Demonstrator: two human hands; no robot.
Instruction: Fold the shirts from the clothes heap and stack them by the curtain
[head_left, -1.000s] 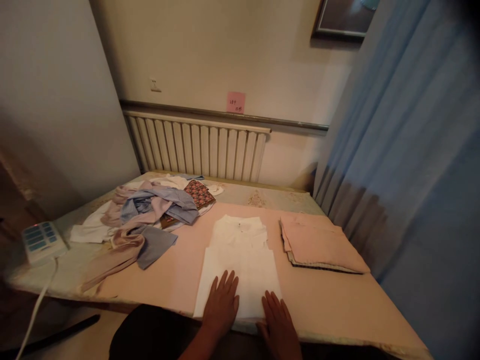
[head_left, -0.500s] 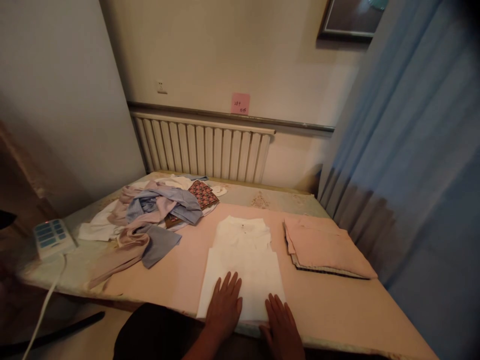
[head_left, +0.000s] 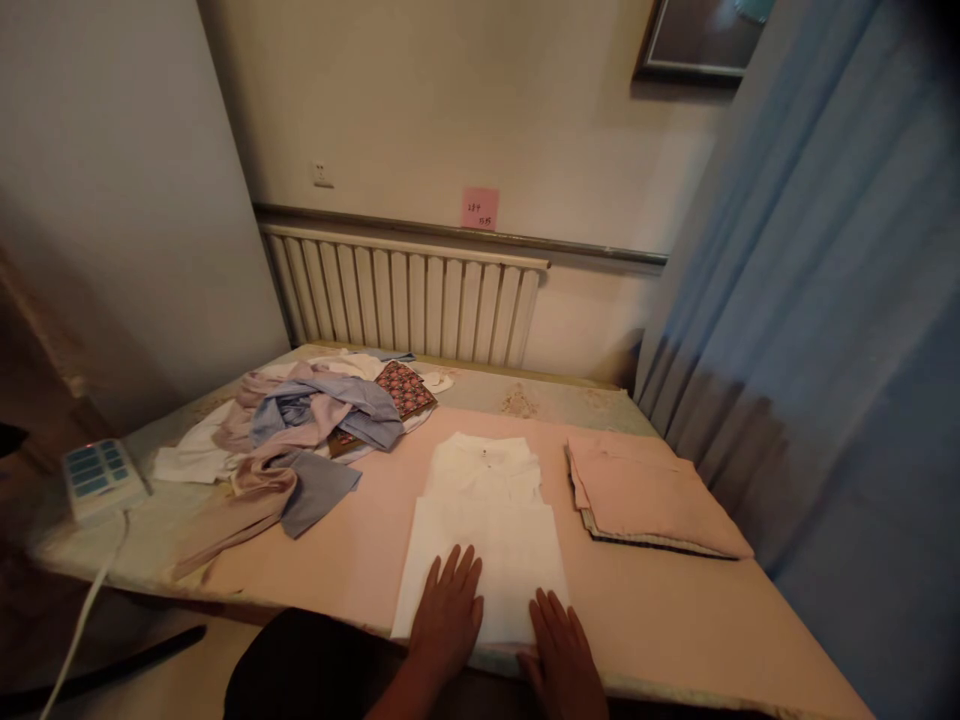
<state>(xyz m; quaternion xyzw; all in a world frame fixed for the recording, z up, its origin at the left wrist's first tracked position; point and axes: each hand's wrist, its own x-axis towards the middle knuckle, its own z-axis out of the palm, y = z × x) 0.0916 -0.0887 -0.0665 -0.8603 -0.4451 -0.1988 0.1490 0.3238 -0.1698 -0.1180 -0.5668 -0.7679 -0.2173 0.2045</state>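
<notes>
A white shirt point(head_left: 487, 520) lies partly folded at the table's front edge, its collar end pointing away from me and its lower part turned up over the body. My left hand point(head_left: 448, 610) rests flat on the folded part, fingers stretched out. At the near right corner of the shirt, my right hand point(head_left: 561, 650) lies palm down with its fingers extended, touching the fabric. Neither hand grips anything. Beyond the shirt to the right sits a stack of folded clothes point(head_left: 652, 490), a pink one on top.
A loose heap of clothes point(head_left: 322, 410) in mauve, blue and white covers the table's left side. A white power strip point(head_left: 103, 478) with a cord stands at the left edge. Behind the table are a radiator point(head_left: 405, 290) and, rightward, a blue curtain point(head_left: 795, 330).
Almost nothing differs. Both hands stay flat on the white shirt in the same places, and the view has shifted very slightly.
</notes>
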